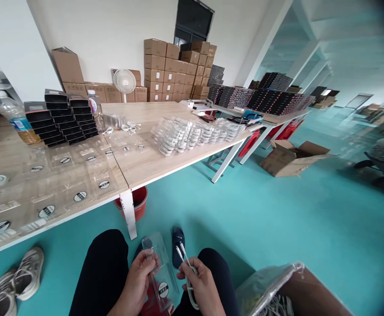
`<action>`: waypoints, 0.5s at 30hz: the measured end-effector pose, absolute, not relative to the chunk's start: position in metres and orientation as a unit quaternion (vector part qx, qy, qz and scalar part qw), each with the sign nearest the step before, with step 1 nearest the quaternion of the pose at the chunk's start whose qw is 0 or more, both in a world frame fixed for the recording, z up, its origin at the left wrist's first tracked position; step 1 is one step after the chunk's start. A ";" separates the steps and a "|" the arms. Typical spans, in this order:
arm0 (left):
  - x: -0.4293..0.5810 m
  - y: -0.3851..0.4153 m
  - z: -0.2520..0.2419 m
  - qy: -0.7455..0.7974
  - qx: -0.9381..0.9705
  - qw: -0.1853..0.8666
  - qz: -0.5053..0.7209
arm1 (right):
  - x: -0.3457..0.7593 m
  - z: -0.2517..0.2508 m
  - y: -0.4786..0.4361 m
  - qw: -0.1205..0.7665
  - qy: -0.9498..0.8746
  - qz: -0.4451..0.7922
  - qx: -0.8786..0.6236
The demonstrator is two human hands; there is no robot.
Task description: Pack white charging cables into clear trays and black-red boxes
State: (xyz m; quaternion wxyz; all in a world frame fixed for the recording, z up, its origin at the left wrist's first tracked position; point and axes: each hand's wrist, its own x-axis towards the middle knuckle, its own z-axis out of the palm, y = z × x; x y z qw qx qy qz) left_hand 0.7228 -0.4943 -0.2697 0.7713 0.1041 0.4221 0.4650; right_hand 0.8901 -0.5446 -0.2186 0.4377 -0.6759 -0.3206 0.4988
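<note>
Low in the view, above my knees, my left hand [139, 276] is closed on a clear plastic package sleeve [161, 267] with a round black-and-white sticker near its lower end. Beside it, my right hand [201, 285] grips a coiled white cable [187, 267]; its two plug ends stick up toward the sleeve. The hands are a few centimetres apart over my black trousers.
A wooden table [146, 162] ahead carries flat clear sleeves [63, 184], stacked black boxes [63, 118], a water bottle [17, 120] and a pile of packed cables [192, 134]. A bag of white cables [271, 294] sits at my right. Sneakers [14, 281], a red bucket [139, 204] and cardboard boxes [292, 158] are on the teal floor.
</note>
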 end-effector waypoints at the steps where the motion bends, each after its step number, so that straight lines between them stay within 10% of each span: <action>1: 0.724 -0.497 -0.270 0.415 0.102 0.774 0.467 | 0.884 -0.220 -0.545 0.430 -0.317 0.525 -0.663; 15: 0.730 -0.506 -0.265 0.433 0.102 0.778 0.443 | 0.835 -0.251 -0.531 0.339 -0.343 0.585 -0.652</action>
